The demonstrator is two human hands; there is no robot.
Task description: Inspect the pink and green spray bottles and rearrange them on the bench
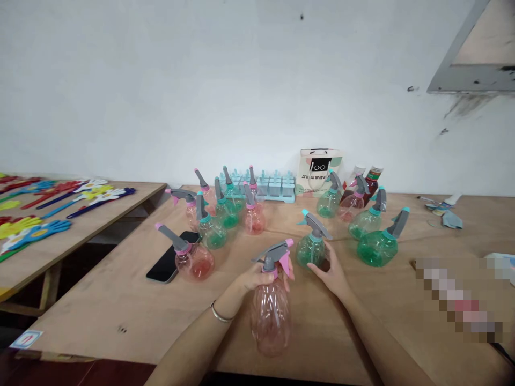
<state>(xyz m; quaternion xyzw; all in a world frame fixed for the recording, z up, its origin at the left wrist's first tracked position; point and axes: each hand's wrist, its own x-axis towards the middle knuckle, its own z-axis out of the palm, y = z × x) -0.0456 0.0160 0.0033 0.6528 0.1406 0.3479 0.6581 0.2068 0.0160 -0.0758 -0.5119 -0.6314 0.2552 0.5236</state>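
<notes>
My left hand (263,277) is closed round the neck of a clear pink spray bottle (272,321) with a grey head and pink trigger. This bottle is close to me, over the table's front part. My right hand (332,272) is at the right side of a green spray bottle (309,252), its thumb across the lower front and its fingers curled round the side. That bottle has a grey head with a turquoise nozzle. A pink spray bottle (196,262) stands to the left, beside a black phone (167,264). At right, another green spray bottle (377,249) leans over.
Several pink and green spray bottles stand farther back on the wooden table (132,300). Behind them are a light-blue popsicle mold (277,187), a paper bag (308,179) and red bottles (372,185). Colourful hand-shaped clappers (48,233) lie on the left table.
</notes>
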